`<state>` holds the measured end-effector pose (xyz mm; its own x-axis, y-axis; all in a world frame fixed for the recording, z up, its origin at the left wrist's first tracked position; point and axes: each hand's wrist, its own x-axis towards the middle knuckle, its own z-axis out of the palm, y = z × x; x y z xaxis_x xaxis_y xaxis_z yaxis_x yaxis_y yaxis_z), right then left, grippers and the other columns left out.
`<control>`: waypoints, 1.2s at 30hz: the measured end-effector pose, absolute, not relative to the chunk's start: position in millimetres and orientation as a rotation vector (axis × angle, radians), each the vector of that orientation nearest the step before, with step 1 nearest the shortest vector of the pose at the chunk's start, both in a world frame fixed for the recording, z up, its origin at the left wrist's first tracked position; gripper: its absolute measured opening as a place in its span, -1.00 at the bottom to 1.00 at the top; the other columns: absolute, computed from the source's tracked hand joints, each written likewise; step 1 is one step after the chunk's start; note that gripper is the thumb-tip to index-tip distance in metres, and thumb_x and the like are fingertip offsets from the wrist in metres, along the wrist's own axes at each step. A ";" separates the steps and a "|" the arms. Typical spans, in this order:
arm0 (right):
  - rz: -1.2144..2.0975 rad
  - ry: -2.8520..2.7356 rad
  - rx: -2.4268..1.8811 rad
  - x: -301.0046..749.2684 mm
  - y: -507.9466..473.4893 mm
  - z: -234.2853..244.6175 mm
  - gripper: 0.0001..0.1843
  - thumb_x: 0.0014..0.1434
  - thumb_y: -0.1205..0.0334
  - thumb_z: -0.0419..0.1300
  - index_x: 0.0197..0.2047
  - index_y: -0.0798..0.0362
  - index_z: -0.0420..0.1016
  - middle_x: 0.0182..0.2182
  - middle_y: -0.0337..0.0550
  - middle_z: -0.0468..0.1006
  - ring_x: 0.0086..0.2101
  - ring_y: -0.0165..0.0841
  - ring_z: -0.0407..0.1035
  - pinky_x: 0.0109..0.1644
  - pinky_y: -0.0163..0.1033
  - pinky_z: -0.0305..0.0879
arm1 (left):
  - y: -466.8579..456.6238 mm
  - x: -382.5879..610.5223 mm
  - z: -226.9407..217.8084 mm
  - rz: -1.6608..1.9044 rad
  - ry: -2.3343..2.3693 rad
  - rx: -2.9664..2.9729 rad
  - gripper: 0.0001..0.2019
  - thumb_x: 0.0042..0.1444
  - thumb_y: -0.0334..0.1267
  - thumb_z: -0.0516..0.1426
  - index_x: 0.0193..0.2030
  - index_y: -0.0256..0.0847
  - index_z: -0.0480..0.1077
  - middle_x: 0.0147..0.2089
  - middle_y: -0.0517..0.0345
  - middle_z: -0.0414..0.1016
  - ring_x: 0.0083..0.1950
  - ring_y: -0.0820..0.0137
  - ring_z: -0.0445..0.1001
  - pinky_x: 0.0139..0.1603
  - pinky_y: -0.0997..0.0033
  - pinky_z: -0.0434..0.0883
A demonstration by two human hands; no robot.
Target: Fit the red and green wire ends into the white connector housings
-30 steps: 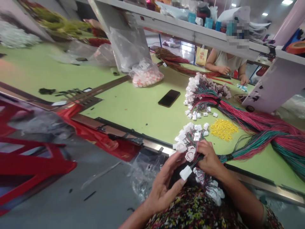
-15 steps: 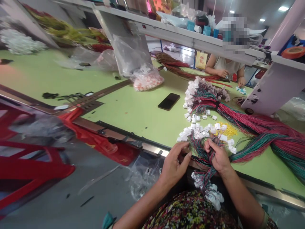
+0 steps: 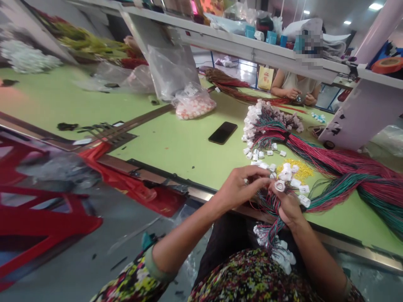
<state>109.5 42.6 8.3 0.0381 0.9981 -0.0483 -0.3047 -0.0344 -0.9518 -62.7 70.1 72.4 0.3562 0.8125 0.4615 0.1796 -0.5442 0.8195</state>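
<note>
"While you're over there by the bench, what have the hands got?"

"The right hand [image 3: 289, 206] is nearly closed around a bundle of thin red and green wires [image 3: 270, 206], with a round-mouthed white plastic connector [image 3: 279, 185] up at its fingertips. The left hand [image 3: 241, 187] is half curled, its fingertips at that connector; whether it has a real grip, I can't tell from here."

"Where's that bundle sitting?"

"Over the near edge of the pale green table [image 3: 176, 163], with more white connectors [image 3: 278, 253] hanging below it toward the person's lap, and a long tail of wires [image 3: 343, 167] running off right across the tabletop."

"Any writing to read?"

"There's a white label [image 3: 191, 89] on a clear plastic bag [image 3: 166, 71], and a yellow paper bag [image 3: 266, 78] further off, but both are too small to make out."

"Room to move?"

"Some. The green tabletop runs left from the wires to a black phone [image 3: 223, 133]. Just past the hands lies a heap of small yellow pieces [image 3: 297, 170]. A co-worker [image 3: 296, 86] sits at the far edge."
</note>
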 end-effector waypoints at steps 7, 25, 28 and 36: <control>1.357 -0.803 -0.847 112.3 41.4 5.7 -0.46 0.12 -0.28 0.35 -0.51 -0.02 0.32 -0.53 -0.33 0.34 -0.42 -0.37 0.26 -0.19 -0.22 0.30 | 65.0 -107.0 29.4 1.081 0.812 2.292 -0.75 0.19 -0.36 0.20 -0.01 -0.15 0.59 -0.07 -0.08 0.67 -0.04 0.21 0.62 -0.01 0.14 0.58; 1.377 -0.844 -0.751 114.2 39.4 5.6 -0.51 0.18 -0.19 0.33 -0.51 -0.03 0.31 -0.54 -0.30 0.27 -0.44 -0.33 0.21 -0.24 -0.20 0.23 | 80.9 -94.7 26.0 0.274 0.981 2.777 -0.58 0.01 -0.52 0.02 -0.01 -0.21 0.47 -0.13 -0.04 0.49 -0.16 0.19 0.49 -0.14 0.21 0.44; 1.353 -0.876 -0.788 114.2 39.7 5.3 -0.50 0.19 -0.21 0.31 -0.50 -0.04 0.29 -0.54 -0.30 0.28 -0.43 -0.32 0.22 -0.24 -0.19 0.25 | 84.1 -92.6 29.0 0.160 0.983 2.826 -0.73 0.01 -0.49 0.04 -0.20 -0.21 0.48 -0.13 -0.08 0.48 -0.13 0.15 0.48 -0.11 0.16 0.43; 1.275 -1.027 -0.946 114.8 37.6 4.5 -0.60 0.11 -0.16 0.40 -0.43 -0.02 0.47 -0.44 -0.25 0.49 -0.33 -0.30 0.37 -0.08 -0.16 0.35 | 69.0 -91.2 82.2 0.276 0.901 2.623 -0.79 0.02 -0.51 0.01 -0.25 -0.18 0.35 -0.38 0.12 0.45 -0.32 0.28 0.42 -0.24 0.29 0.35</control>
